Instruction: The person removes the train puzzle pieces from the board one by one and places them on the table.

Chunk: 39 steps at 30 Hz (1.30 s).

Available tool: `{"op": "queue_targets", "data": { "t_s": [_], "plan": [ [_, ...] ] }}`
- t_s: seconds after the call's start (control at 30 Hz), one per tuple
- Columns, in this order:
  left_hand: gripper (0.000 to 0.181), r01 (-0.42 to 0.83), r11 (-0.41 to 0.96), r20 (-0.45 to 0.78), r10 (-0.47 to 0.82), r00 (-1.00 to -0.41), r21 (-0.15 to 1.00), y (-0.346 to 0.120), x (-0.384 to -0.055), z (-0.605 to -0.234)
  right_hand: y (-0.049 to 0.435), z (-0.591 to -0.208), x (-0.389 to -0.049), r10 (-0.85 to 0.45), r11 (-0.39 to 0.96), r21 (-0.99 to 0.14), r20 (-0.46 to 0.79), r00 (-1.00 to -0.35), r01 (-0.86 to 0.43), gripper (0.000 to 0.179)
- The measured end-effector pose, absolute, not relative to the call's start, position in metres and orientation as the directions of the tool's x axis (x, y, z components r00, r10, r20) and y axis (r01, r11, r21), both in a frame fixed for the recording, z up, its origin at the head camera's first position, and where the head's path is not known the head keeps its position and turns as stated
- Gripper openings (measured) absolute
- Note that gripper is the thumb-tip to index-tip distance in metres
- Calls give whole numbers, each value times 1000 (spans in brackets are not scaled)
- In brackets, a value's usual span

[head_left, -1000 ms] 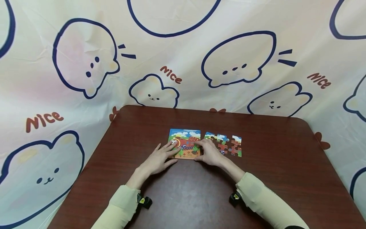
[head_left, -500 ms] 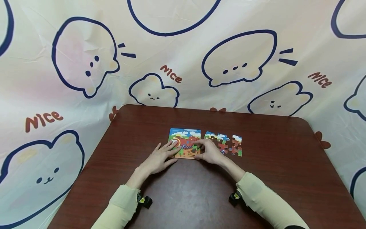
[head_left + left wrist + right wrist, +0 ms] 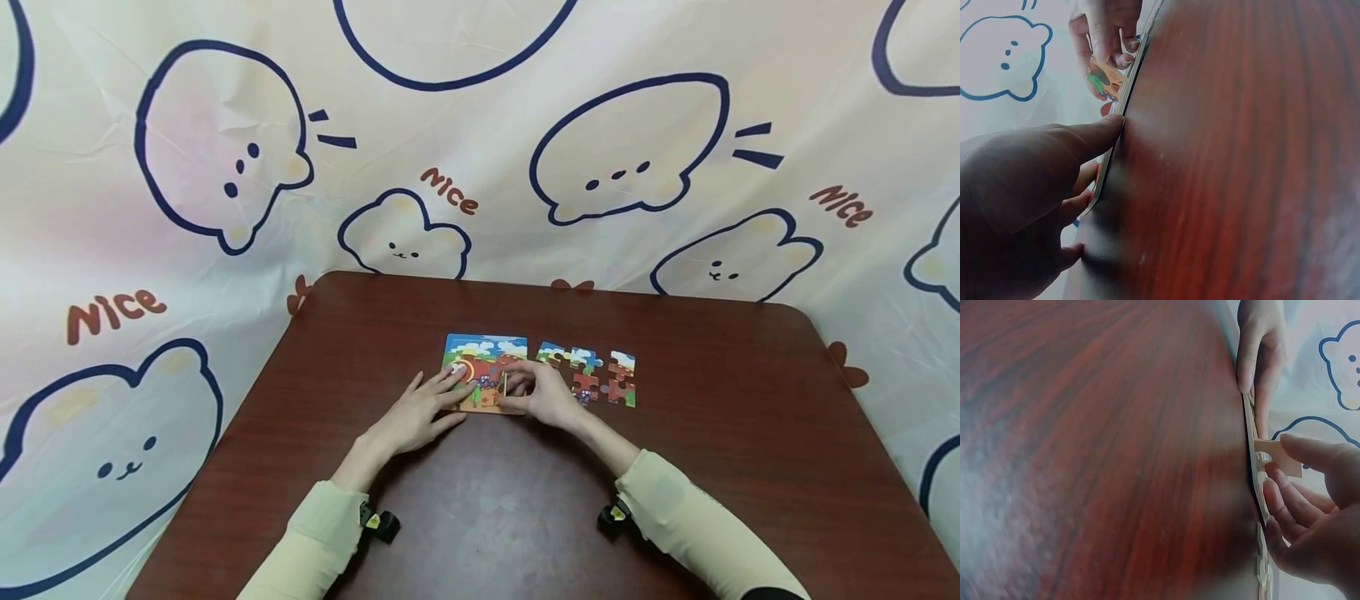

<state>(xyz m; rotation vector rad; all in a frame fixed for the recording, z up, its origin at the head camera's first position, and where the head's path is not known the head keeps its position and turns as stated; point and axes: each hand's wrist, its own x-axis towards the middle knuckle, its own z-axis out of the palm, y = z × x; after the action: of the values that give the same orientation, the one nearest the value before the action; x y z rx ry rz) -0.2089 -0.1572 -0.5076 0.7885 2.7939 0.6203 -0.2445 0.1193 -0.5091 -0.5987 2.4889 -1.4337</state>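
A colourful jigsaw puzzle board with a farm-like picture lies flat on the table. My left hand rests on its left side, fingers spread and straight, with the thumb at the near edge. Between the thumb and fingers of my right hand a jigsaw piece is pinched, tipped up on edge over the board's lower right part. The left wrist view shows the printed face of this jigsaw piece, orange with green. My right hand covers the board's lower right corner in the head view.
Several loose jigsaw pieces lie right of the board, some partly behind my right hand. The brown wooden table extends all round. A cloth backdrop with cartoon drawings hangs behind its far edge.
My right hand has lifted the jigsaw piece from near flat at the board's lower right to upright, shifting slightly left. My left hand stays where it was.
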Motion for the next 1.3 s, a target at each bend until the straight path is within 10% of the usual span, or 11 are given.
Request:
{"op": "queue_targets", "data": {
  "t_s": [1.3],
  "plan": [
    [51, 458, 821, -103, 517, -850, 341, -149, -210, -497, 157, -515, -229, -372, 358, -897, 118, -921, -260, 41]
  ]
}}
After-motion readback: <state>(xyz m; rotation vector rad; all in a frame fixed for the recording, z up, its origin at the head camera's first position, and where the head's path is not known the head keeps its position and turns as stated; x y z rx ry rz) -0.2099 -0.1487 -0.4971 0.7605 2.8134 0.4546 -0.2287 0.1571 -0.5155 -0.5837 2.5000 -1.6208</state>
